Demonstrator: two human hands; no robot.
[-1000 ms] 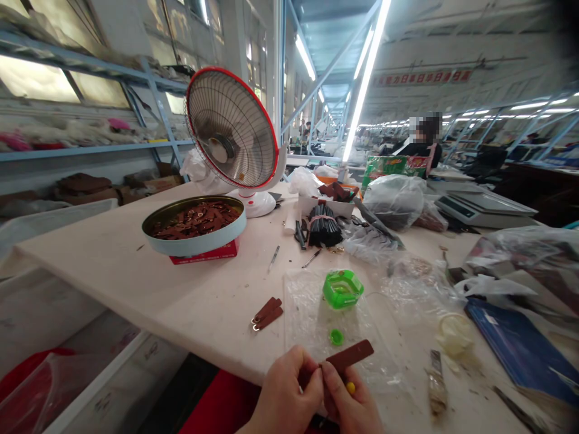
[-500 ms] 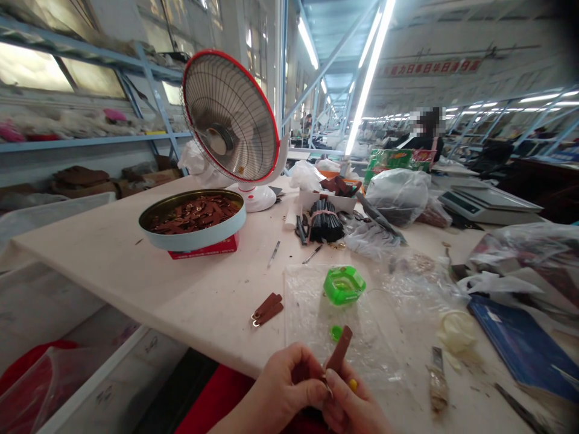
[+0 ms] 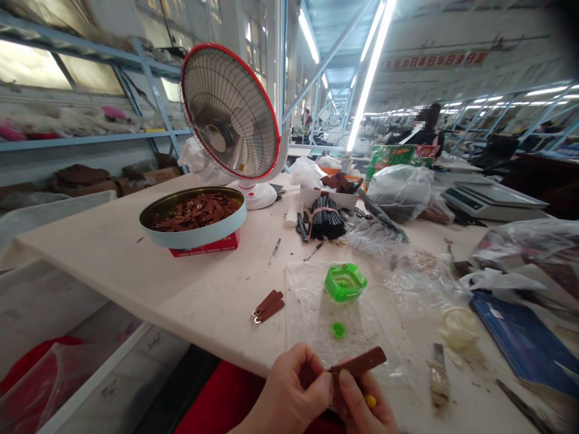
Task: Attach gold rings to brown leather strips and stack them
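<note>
My right hand (image 3: 362,405) is closed on a brown leather tab (image 3: 367,360), thumb pressed to its near side, with the long end pointing right. At the tab's other end, the fingertips of my left hand (image 3: 294,386) pinch it; what metal part sits there is mostly hidden. A small yellow tip (image 3: 371,401) pokes out between the right-hand fingers, its kind unclear. Left of my hands lie a few finished-looking leather tabs with metal rings (image 3: 269,306). Beyond them on a clear plastic sheet (image 3: 307,289) stand a green container (image 3: 346,282) and a small green cap (image 3: 338,330).
A round tin (image 3: 194,238) full of brown tabs rests on a red box (image 3: 208,246). Behind is a red-rimmed heater (image 3: 230,114). Black strips (image 3: 326,222), plastic bags (image 3: 398,193), a scale (image 3: 493,199), a blue folder (image 3: 529,343) and a wrapped blade (image 3: 438,377) lie around. A person sits far back.
The leather tab has swung from pointing steeply up to lying nearly level toward the right. My right hand has turned with it and shifted slightly right; the left still pinches the end.
</note>
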